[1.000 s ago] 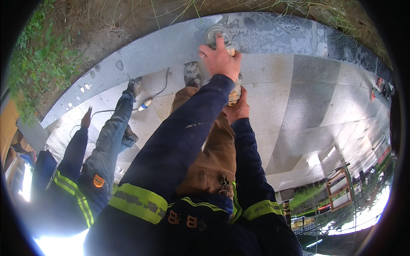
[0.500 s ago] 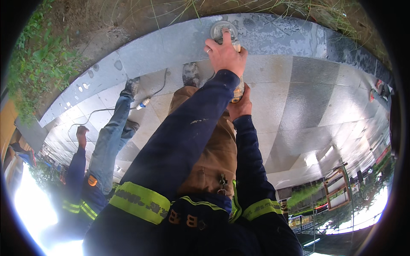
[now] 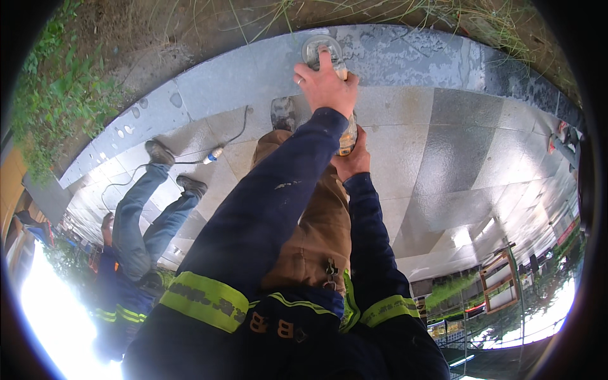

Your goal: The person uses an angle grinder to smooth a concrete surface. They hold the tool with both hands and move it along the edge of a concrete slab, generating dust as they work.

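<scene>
My left hand (image 3: 330,88) is wrapped round the front part of an angle grinder (image 3: 347,140), one finger stretched over its round head. The grinder's round head lies against the top of a grey stone kerb (image 3: 259,66), which is patchy with pale residue to the right. Close to my body, my right hand (image 3: 353,158) grips the rear of the tool's orange and dusty casing. Much of the casing is hidden behind my left hand and sleeve.
A power cable with a blue and white connector (image 3: 214,154) lies on the paving (image 3: 405,145) to the left. Further left stands another person in jeans (image 3: 130,215). Soil and grass (image 3: 190,25) border the kerb's far side. My dusty boot (image 3: 283,114) is near the kerb.
Both my hands and the grinder have shifted slightly left along the kerb. The other person's foot has come back off the kerb edge onto the paving.
</scene>
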{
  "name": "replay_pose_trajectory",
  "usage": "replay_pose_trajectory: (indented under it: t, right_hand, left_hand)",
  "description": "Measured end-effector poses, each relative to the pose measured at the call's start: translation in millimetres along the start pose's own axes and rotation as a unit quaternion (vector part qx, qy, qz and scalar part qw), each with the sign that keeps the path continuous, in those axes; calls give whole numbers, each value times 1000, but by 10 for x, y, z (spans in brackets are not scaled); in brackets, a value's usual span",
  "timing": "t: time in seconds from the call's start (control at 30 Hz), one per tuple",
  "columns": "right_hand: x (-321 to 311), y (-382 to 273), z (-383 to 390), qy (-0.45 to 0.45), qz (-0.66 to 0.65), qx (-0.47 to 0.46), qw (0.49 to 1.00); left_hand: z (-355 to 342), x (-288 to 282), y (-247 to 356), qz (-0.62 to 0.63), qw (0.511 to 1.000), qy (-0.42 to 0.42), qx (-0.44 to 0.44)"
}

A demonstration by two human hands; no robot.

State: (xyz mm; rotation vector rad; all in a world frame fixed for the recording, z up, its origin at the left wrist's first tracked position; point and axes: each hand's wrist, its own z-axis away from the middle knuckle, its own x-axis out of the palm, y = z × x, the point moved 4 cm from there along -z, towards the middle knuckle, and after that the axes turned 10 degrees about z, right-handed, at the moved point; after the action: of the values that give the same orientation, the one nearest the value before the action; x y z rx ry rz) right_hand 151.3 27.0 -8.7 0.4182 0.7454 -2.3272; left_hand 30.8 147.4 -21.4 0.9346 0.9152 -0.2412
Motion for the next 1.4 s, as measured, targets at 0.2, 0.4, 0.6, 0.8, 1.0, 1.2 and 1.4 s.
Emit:
replay_pose_trajectory:
  t: [0.2,0.4,0.6,0.8,1.0,1.2,1.4]
  right_hand:
    - [-38,-18,-49,11,2,2,1000]
    - [-57,-88,-22,7,5,-9,1000]
    - [-123,-78,-61,17,1,6,1000]
    - [-117,-92,-33,12,11,-2,1000]
    - [-103,-123,-70,17,-1,3,1000]
    - [-85,-95,-38,19,-3,0,1000]
    - [50,-123,-67,7,-16,4,1000]
  left_hand:
    - [-27,67,89,40,998,-33,42]
    - [-77,12,72,-13,999,-28,-30]
    - [-91,66,185,40,998,-32,41]
    - [-75,84,87,-8,997,-61,-43]
    - [-132,57,200,29,997,-13,65]
    - [-90,99,88,-6,998,-61,-27]
    - [-169,-19,61,-17,999,7,41]
